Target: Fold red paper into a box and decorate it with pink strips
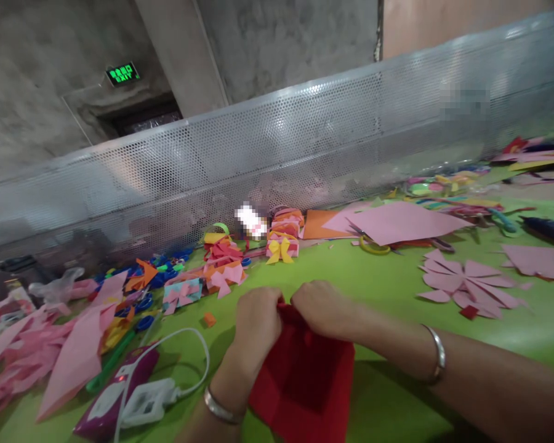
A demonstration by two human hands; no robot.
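Note:
A sheet of red paper hangs over the front of the green tabletop, its top edge bunched between my two hands. My left hand has its fingers curled closed on the paper's upper left side. Close beside it, my right hand pinches the same edge from the right. Both sets of fingertips are largely hidden behind the knuckles. Just beyond my hands sit small paper pieces with bows: a yellow bow, a pink bow and a blue piece with a pink bow.
Pink paper strips, a purple power strip and a white charger crowd the left. A pink flower cutout, yellow-handled scissors and pink sheets lie right. A perforated metal screen runs along the back.

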